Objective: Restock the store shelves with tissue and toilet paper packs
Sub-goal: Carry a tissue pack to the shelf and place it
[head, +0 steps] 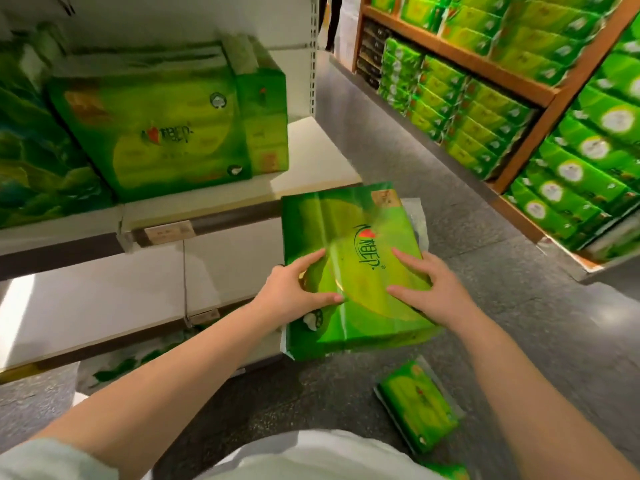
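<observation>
I hold a large green tissue pack (349,237) in front of me, above the grey floor, just off the corner of the white shelf (311,161). My left hand (294,289) grips its left side, thumb lying across the top face. My right hand (429,289) grips its right side, fingers spread over the top. On the white shelf sits a bigger green pack (166,126), with a narrower green pack (263,109) upright against its right side. A lower white shelf board (104,299) lies beneath.
A small green tissue pack (417,405) lies on the floor near my right forearm, another shows at the bottom edge (446,471). Across the grey aisle (450,209), wooden shelves (540,95) hold several rows of green packs. More green packaging fills the far left (31,150).
</observation>
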